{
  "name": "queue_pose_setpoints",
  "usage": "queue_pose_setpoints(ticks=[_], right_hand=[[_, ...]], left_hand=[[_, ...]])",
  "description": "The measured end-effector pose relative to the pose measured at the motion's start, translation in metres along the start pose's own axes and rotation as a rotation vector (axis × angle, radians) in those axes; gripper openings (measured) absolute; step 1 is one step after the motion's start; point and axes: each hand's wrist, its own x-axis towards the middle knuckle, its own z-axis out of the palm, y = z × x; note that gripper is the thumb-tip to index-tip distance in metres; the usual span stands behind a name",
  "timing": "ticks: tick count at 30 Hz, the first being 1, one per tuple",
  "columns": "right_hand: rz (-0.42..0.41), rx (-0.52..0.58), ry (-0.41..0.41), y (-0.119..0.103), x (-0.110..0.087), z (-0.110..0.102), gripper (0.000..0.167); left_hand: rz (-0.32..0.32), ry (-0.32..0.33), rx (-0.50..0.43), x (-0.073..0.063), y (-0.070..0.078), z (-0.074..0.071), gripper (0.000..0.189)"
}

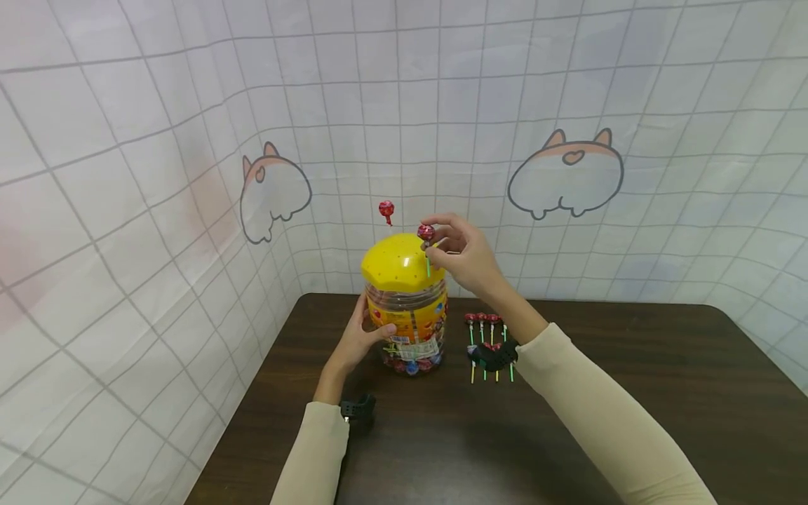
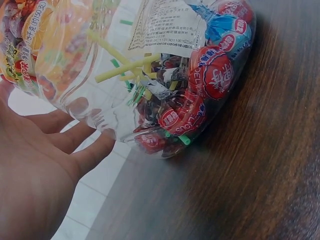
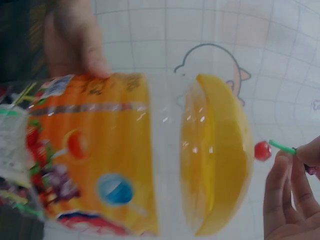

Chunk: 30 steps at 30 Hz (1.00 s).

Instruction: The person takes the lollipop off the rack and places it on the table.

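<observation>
A clear plastic jar [image 1: 413, 330] with a yellow domed lid [image 1: 398, 263] stands on the dark table, wrapped lollipops [image 2: 212, 72] lying at its bottom. My left hand [image 1: 356, 341] grips the jar's left side, thumb across the front label. Between thumb and fingertips, my right hand [image 1: 466, 256] pinches a red-wrapped lollipop [image 1: 426, 232] above the lid's right side. Its green stick [image 3: 282, 146] points down toward the lid, which is dotted with small holes. Another red lollipop [image 1: 386, 208] stands upright at the back of the lid.
Several lollipops [image 1: 492, 320] lie in rows on the table [image 1: 631, 393], right of the jar and partly hidden behind the right wrist's black camera strap [image 1: 495, 356]. A white grid-patterned curtain [image 1: 416, 105] with cartoon drawings hangs behind the table and along its left.
</observation>
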Motion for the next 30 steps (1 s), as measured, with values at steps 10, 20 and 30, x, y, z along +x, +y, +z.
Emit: queue_pose_setpoints(ticks=[10,20,30], right_hand=[[0.134,0.000,0.016,0.026,-0.043,-0.033,0.044],[0.218,-0.015,0.079,0.056,-0.085,-0.058,0.044],[0.287,0.031,0.161,0.078,-0.119,-0.074,0.043]], left_hand=[[0.008,0.002,-0.018,0.002,-0.001,0.000,0.094],[0.001,0.003,-0.002,0.001,-0.004,0.000,0.095],[-0.010,0.003,-0.004,0.002,-0.003,0.000,0.090]])
